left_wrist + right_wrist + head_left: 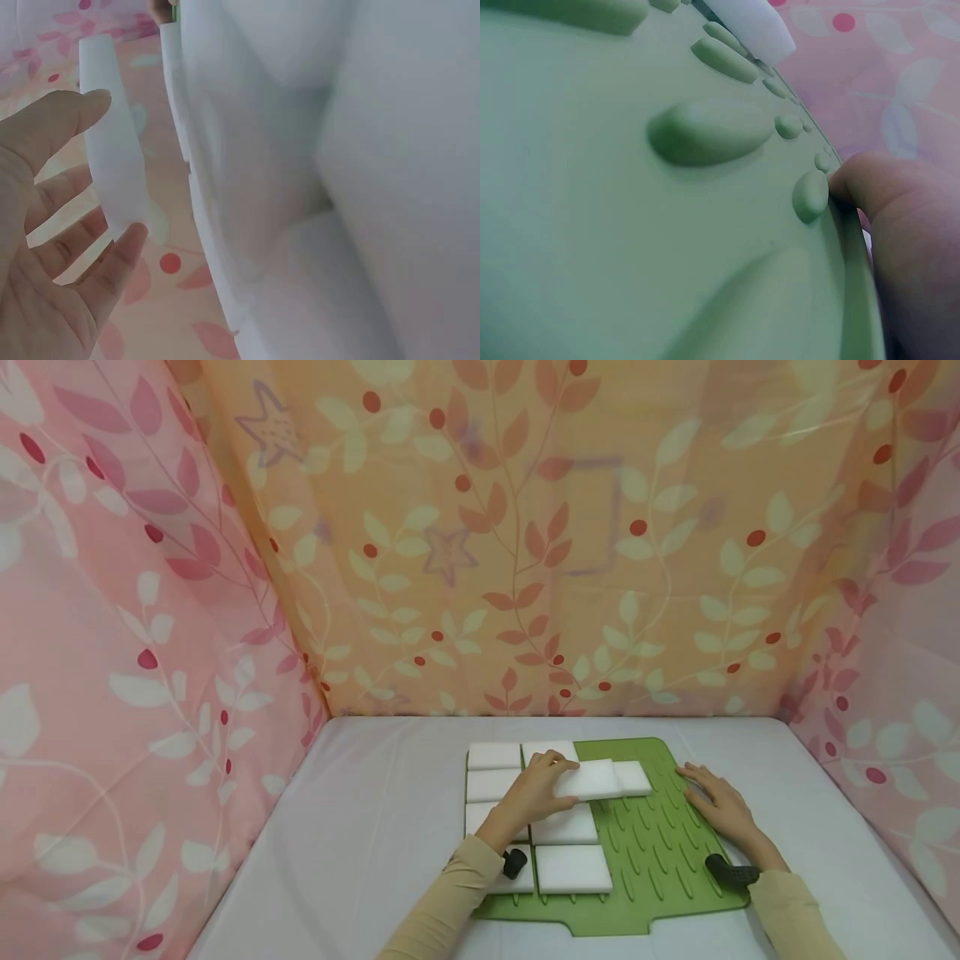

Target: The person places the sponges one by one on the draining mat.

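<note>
A green draining mat (pixel 652 860) with raised ridges lies on the table, and several white sponge blocks (pixel 574 869) cover its left part in two columns. My left hand (pixel 536 789) pinches one white sponge (pixel 590 780) between thumb and fingers above the mat. In the left wrist view that held sponge (pixel 116 142) appears edge-on, apart from the sponges beneath. Just to its right, another white sponge (pixel 635 778) is partly hidden behind it. My right hand (pixel 720 808) rests at the mat's right edge, its fingers extended; in the right wrist view the thumb (pixel 862 180) touches the rim.
The table (pixel 360 827) has a white cover. Patterned curtains (pixel 487 568) enclose it at the back and both sides. Black wrist devices (pixel 731 872) are worn at both cuffs. At the mat's front a spout-like tab (pixel 611 927) sticks out.
</note>
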